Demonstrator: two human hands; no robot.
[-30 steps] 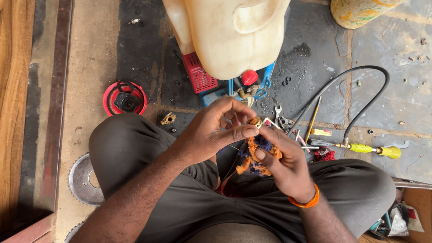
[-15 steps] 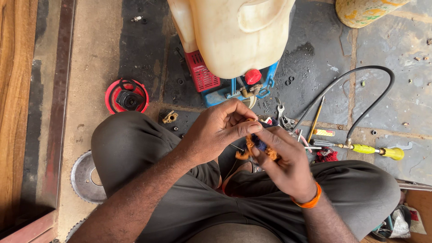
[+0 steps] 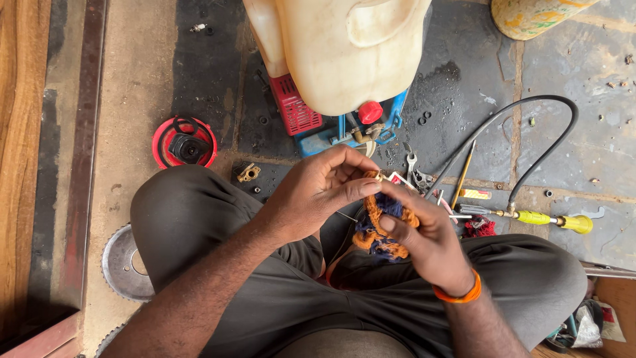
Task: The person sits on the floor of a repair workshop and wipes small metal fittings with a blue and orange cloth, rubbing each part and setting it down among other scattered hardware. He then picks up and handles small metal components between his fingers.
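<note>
I sit cross-legged on the floor with both hands raised over my lap. My right hand (image 3: pixel 424 235) cradles an orange and dark blue rag (image 3: pixel 381 222) bunched around a small part. My left hand (image 3: pixel 318 189) pinches a small brass-coloured fitting (image 3: pixel 379 176) at the top of the rag, thumb and fingers closed on it. An orange band sits on my right wrist. What is inside the rag is hidden.
A cream plastic tank (image 3: pixel 344 46) on a red and blue machine (image 3: pixel 331 122) stands in front. A red round cap (image 3: pixel 184 142) lies left, a toothed metal disc (image 3: pixel 126 262) by my knee. A black hose (image 3: pixel 530 139), yellow-handled tool (image 3: pixel 553 220) and spanners (image 3: pixel 414 169) lie right.
My hands have drawn closer together over the rag, and my left fingers have shifted up to the fitting at its top. The view has moved slightly.
</note>
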